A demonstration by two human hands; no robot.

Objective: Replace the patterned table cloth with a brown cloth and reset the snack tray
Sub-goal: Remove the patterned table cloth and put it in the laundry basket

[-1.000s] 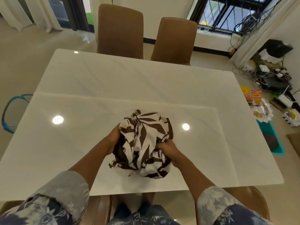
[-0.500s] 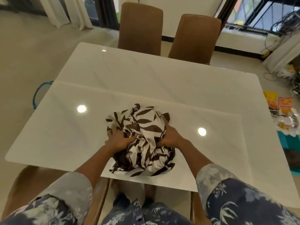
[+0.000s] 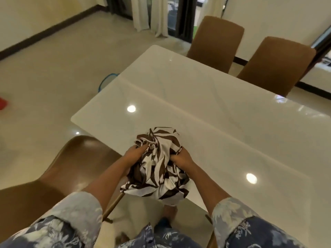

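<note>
The patterned cloth (image 3: pixel 157 165), white with brown leaf shapes, is bunched into a ball at the near edge of the glossy white table (image 3: pixel 223 111). Its lower folds hang a little over that edge. My left hand (image 3: pixel 134 154) grips the bundle on its left side, fingers dug into the folds. My right hand (image 3: pixel 180 158) clutches it on the right. No brown cloth and no snack tray show in this view.
A brown chair (image 3: pixel 59 176) stands close at my left, beside the table's near corner. Two more brown chairs (image 3: pixel 215 40) (image 3: pixel 274 63) stand at the far side. A blue-rimmed basket (image 3: pixel 105 82) sits on the floor past the table's left edge. A red object (image 3: pixel 2 103) lies far left.
The view has swung to the left, so the right-hand floor clutter has left the frame. The bundle has been drawn closer to the near table edge, with both hands still gripping it.
</note>
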